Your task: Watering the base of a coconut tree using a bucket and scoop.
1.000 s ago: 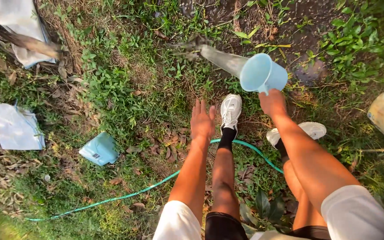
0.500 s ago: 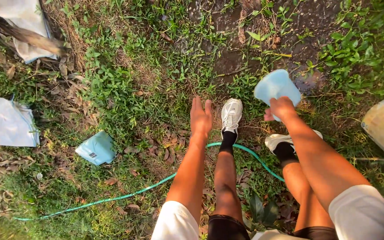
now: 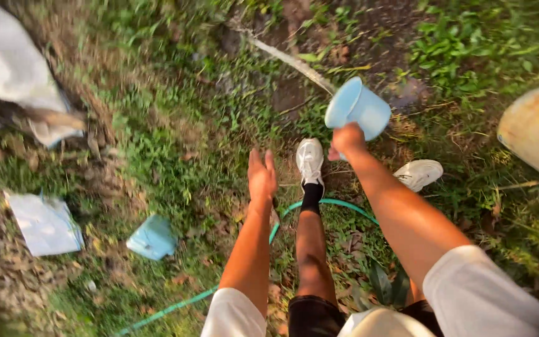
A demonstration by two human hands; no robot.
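The light blue cup (image 3: 358, 110) is tipped on its side with its mouth turned up and to the left, and a thin stream of water (image 3: 285, 59) runs out from the rim over the bare wet soil (image 3: 294, 93); held tilted that way, the water is flung clear of the feet. The right hand (image 3: 346, 141) is closed around the cup from below, so the cup sticks out just above and beyond the fist, touching it. The left hand (image 3: 261, 176) is empty, fingers straight and loosely together, palm down over the grass (image 3: 157, 143), apart from the cup, seemingly out for balance. Below the hands are two white shoes (image 3: 310, 161), and a green hose (image 3: 338, 205) curves across the ground behind the nearer leg. Off to the left lie a small pale blue packet (image 3: 152, 238), a white sheet (image 3: 45, 223) and a white cloth (image 3: 9, 65); a yellowish tub (image 3: 528, 128) sits at the right edge
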